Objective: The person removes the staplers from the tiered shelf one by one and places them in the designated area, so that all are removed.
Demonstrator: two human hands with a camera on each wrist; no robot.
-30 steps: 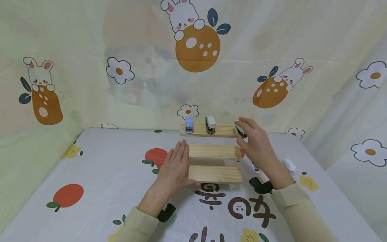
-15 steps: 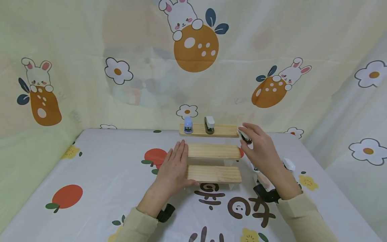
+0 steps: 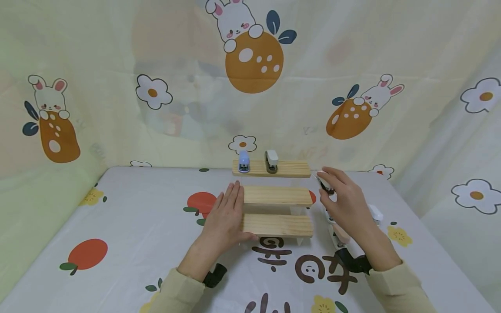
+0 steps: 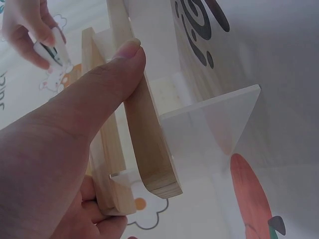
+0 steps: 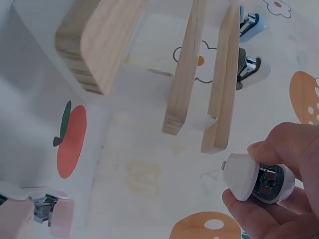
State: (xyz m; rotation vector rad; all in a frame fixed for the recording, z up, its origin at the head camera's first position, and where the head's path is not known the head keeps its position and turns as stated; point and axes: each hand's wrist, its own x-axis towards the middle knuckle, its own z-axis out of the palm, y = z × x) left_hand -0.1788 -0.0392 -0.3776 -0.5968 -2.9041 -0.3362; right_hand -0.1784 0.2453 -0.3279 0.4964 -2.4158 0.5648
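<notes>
A tiered rack of light wooden boards [image 3: 278, 225] on clear side supports [image 4: 209, 122] stands mid-table. My left hand [image 3: 225, 217] rests at its left end with straight fingers along the boards. In the left wrist view the thumb [image 4: 112, 74] presses on the front board's edge. To the right of the rack, my right hand [image 3: 348, 202] pinches a small white stapler [image 5: 241, 177] between thumb and fingers, apart from the boards. The rearmost board bears a blue stapler [image 3: 243, 161] at its left and a white-and-grey stapler [image 3: 271, 161] near its middle.
Beneath the right forearm, a pink stapler [image 3: 340, 234] lies on the table, partly hidden. A whitish stapler [image 3: 375, 214] sits just right of that arm. A printed cloth [image 3: 129, 243] covers the table, and a patterned curtain [image 3: 188, 52] hangs behind.
From the right end of the rearmost board, my right hand has drawn the white stapler away, rightward and nearer to me. The left hand stays on the rack.
</notes>
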